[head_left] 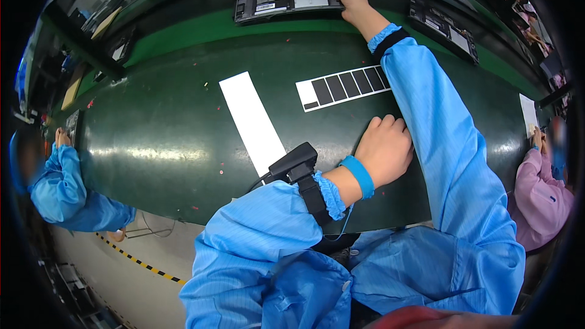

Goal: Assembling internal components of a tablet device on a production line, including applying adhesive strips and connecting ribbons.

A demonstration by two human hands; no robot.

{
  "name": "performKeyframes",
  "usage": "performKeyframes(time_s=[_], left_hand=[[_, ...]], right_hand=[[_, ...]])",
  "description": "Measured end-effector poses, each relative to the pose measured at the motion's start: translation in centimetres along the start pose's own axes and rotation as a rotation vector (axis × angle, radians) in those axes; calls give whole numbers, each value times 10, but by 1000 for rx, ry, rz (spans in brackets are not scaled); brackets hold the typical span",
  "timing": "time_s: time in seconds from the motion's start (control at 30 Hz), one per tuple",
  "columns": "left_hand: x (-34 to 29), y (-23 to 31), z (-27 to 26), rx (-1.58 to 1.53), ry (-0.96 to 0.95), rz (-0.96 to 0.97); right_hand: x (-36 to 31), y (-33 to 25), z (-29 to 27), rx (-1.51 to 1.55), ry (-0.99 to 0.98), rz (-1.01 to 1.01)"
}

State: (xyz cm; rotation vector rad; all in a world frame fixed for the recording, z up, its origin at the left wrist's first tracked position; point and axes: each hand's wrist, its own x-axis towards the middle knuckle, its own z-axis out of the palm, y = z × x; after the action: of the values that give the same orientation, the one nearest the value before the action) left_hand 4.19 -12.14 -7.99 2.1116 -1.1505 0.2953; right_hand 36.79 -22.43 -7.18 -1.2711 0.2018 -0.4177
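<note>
My right hand (355,3) reaches to the far side of the bench and grips the right corner of an opened black laptop base (262,7), its inner parts showing. Closer to me, my left hand (385,151) rests curled on the green bench top (164,119); its palm side is hidden. Just beyond that hand lies a white sheet of black rectangular stickers (338,89), its right end covered by my right sleeve. A plain white strip (251,119) lies slantwise to the left, its near end behind the black device (297,159) strapped on my left wrist.
A second opened laptop base (443,29) sits on the far strip, right of my right forearm. People in blue (64,173) and pink (539,198) work at the bench's left and right ends. A dark post (85,42) stands at the far left.
</note>
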Motion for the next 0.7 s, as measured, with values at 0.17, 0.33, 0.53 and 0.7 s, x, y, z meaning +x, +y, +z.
performKeyframes(time_s=[0.17, 0.33, 0.53, 0.7], left_hand=[[-3, -6, -1, -33, 31, -14], [15, -1, -26, -109, 391, -17], [3, 27, -46, 55, 413, 547], [-30, 90, -49, -61, 245, 988]], right_hand=[[-39, -38, 8, 4, 104, -53], [-62, -124, -109, 25, -66, -40], [-184, -193, -258, -181, -115, 139], [-292, -184, -289, -299, -126, 167]])
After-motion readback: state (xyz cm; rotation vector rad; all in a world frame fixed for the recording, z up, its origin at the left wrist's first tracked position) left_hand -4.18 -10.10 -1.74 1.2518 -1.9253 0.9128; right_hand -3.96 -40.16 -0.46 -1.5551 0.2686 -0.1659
